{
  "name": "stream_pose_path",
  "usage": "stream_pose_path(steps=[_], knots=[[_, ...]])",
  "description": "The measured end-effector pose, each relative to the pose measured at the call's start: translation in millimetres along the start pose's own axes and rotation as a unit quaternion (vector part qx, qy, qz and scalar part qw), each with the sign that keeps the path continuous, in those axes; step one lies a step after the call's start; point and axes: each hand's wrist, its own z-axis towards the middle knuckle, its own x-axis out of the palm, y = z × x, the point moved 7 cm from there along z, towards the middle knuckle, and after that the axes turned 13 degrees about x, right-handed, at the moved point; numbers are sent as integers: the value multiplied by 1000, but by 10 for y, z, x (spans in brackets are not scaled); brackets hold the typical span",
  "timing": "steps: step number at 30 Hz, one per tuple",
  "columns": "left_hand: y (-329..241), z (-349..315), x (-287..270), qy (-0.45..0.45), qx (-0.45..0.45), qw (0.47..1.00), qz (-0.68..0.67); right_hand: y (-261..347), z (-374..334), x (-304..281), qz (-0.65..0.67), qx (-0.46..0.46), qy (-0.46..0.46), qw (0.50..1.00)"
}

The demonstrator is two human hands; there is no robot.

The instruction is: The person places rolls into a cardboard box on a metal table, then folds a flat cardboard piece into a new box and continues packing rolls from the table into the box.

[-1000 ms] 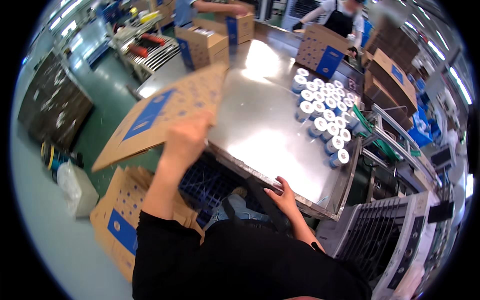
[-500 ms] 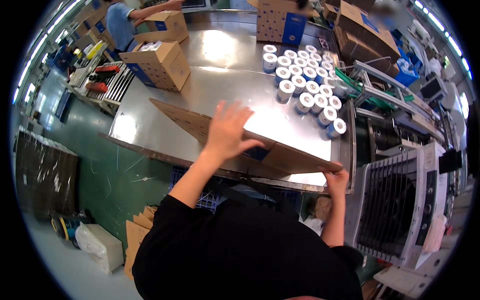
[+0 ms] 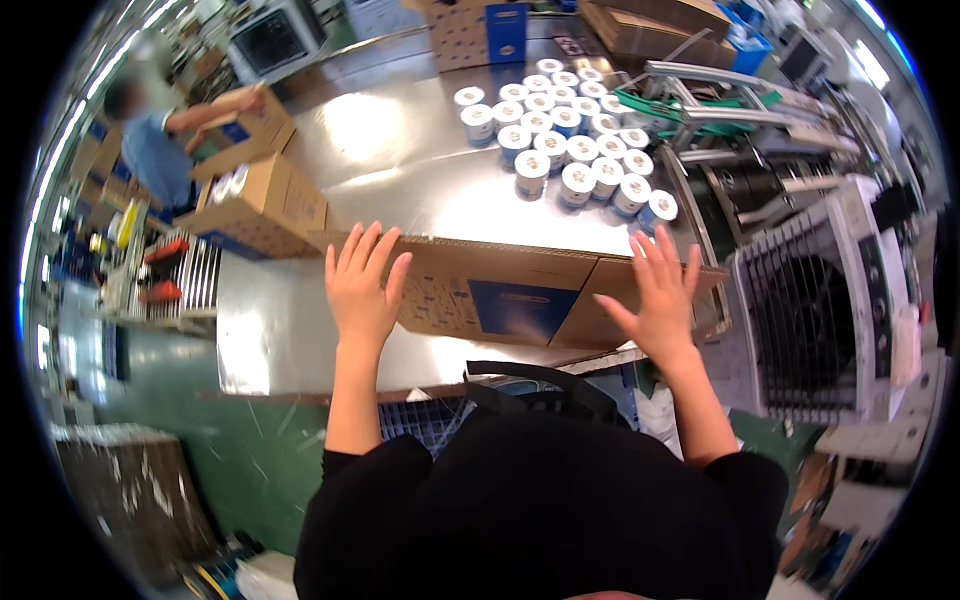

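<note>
A folded-flat cardboard carton (image 3: 435,285), brown with a blue printed panel, stands on its long edge across the near side of the metal table (image 3: 275,340). My left hand (image 3: 362,290) lies against its left end with fingers spread upward. At the right part of the carton, my right hand (image 3: 660,300) is open too, thumb apart, palm toward the board. Neither hand is wrapped round the carton; light contact is hard to judge. Behind the board stand several white-lidded cans (image 3: 550,150) with blue and white sides, grouped on the table.
An open carton (image 3: 270,205) with white things inside sits at the table's left, beside a co-worker in blue (image 3: 155,155). Another carton (image 3: 460,35) stands at the far edge. Metal rails with green strips (image 3: 700,100) and a grey fan unit (image 3: 810,310) border the right side.
The carton has turned from slanting to nearly straight across. My left hand has moved left to its end; my right hand has let go of the right corner and opened on its face.
</note>
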Motion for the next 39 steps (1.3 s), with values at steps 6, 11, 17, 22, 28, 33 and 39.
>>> stream_pose_path(steps=[6,11,17,22,28,33,39], knots=[[227,360,203,92,-3,995,-35,95,-216,-32,64,-22,-16,998],[326,588,337,332,18,940,-70,-42,-342,-95,179,-15,-76,981],[1063,525,66,402,12,914,47,80,-88,-300,340,-130,-3,931],[803,703,341,448,-2,894,17,691,207,634,307,-312,321,840],[53,-49,498,711,13,677,-190,723,78,1700,-45,-284,429,856],[-423,-306,140,576,166,707,-376,-74,540,1287,366,-47,183,911],[-130,-234,1214,491,-21,820,-294,-1155,483,1130,439,350,96,822]])
